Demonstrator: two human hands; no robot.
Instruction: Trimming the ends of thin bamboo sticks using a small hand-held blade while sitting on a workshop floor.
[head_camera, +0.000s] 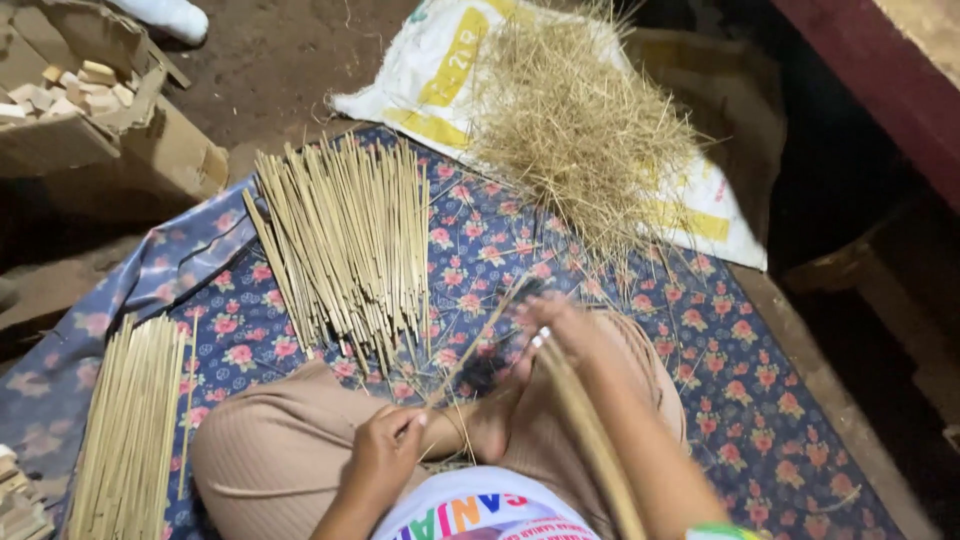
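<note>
I sit cross-legged on a blue floral cloth (720, 350). My left hand (385, 450) rests over my knee and pinches the near end of a thin bamboo strip (480, 335) that slants up to the right. My right hand (555, 330), blurred by motion, is closed around the far end of that strip and what looks like a thicker bamboo stick (590, 430) running back along my forearm. My bare foot (490, 420) lies just under both hands. Whether the right hand also holds a blade is hidden.
A fan-shaped pile of split bamboo sticks (340, 240) lies ahead, a second bundle (130, 420) at my left. Straw-like shavings (580, 120) heap on a white sack (440, 70). A torn cardboard box (150, 140) holds wood blocks (70, 90). Dark wooden furniture (880, 70) stands right.
</note>
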